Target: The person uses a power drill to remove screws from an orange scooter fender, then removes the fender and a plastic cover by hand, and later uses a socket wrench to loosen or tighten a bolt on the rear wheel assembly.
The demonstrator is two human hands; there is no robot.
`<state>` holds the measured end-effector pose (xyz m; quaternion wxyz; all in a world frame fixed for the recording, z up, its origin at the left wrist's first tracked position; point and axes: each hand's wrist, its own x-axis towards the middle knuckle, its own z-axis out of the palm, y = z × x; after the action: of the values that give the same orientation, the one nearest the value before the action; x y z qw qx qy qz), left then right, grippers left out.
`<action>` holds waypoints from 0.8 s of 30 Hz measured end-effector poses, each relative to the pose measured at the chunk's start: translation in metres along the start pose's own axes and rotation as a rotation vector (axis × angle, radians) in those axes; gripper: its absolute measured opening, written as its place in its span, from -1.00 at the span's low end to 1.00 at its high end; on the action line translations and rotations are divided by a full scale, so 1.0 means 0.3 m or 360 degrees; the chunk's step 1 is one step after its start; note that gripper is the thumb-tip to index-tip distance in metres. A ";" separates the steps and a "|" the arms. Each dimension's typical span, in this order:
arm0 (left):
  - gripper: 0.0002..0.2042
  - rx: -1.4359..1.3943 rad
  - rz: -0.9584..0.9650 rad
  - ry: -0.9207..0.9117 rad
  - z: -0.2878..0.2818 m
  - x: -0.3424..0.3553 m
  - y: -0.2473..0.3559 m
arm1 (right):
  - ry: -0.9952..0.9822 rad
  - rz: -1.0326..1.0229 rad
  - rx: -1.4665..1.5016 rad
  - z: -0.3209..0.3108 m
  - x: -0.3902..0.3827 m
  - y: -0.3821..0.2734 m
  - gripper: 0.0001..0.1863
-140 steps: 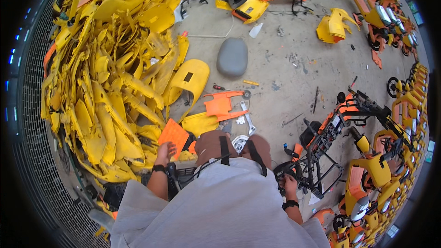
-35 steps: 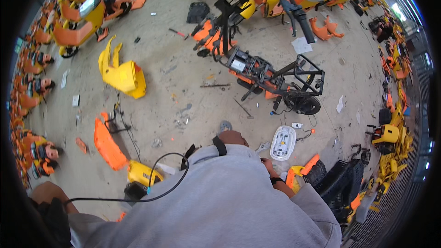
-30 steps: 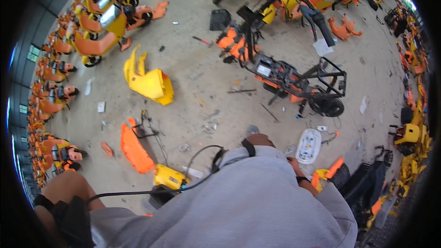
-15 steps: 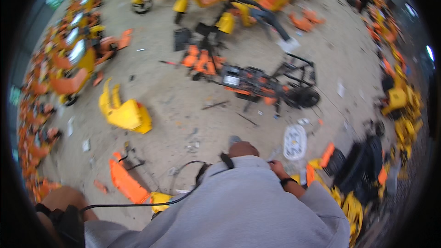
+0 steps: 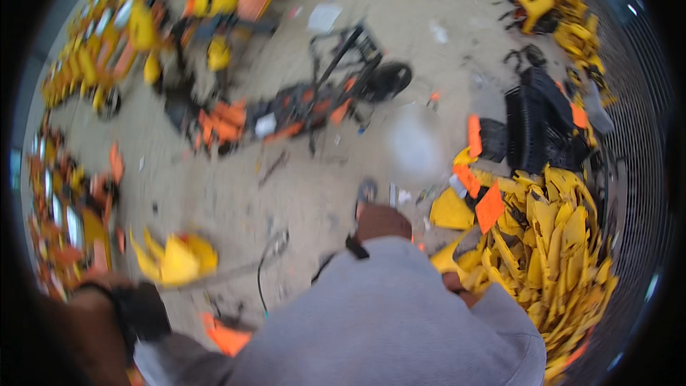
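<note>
Close at the lower left, my raised left hand (image 5: 89,322) is smeared by motion, with a black band or device at its wrist. Its fingers cannot be made out, nor whether it holds anything. My right hand (image 5: 451,281) shows only as a small dark patch by my right side, beside the heap of yellow plastic panels (image 5: 550,243). The grey shirt hides most of it, and its fingers are not visible. Ahead on the floor lies a stripped scooter frame (image 5: 300,107) with a black wheel and orange parts.
A yellow body panel (image 5: 182,261) and an orange panel (image 5: 227,334) lie on the left floor. A blurred white tray (image 5: 416,144) is ahead right, near black plastic parts (image 5: 547,121). Yellow and orange scooters (image 5: 132,28) stand far left. A dark cable (image 5: 261,271) curves across the floor.
My view has turned right, so the scooter frame sits farther left and the yellow heap shows more fully. My left hand appears higher and larger; my right hand is more hidden.
</note>
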<state>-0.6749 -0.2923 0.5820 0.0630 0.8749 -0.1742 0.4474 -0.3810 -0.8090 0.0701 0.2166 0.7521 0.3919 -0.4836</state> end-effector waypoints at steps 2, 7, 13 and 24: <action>-0.76 -0.0057 0.0041 0.0049 0.115 0.052 -0.099 | -0.0030 0.0054 0.0225 0.008 0.062 0.027 -0.75; -0.76 -0.0233 -0.0049 0.0208 0.385 0.165 -0.479 | 0.0211 0.0271 0.1092 -0.275 0.286 0.021 -0.78; -0.76 -0.0631 -0.0121 0.0536 0.791 0.343 -0.793 | 0.0703 0.0450 0.1777 -0.620 0.375 0.158 -0.81; -0.75 -0.0544 0.0153 0.1568 1.084 0.687 -1.153 | 0.1127 0.0485 0.2821 -0.909 0.493 0.197 -0.77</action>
<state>-0.1915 -0.1078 0.5714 0.2589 0.5289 -0.2344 0.7735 -0.1483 -0.5960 0.0537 -0.4998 0.7875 -0.1745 -0.3156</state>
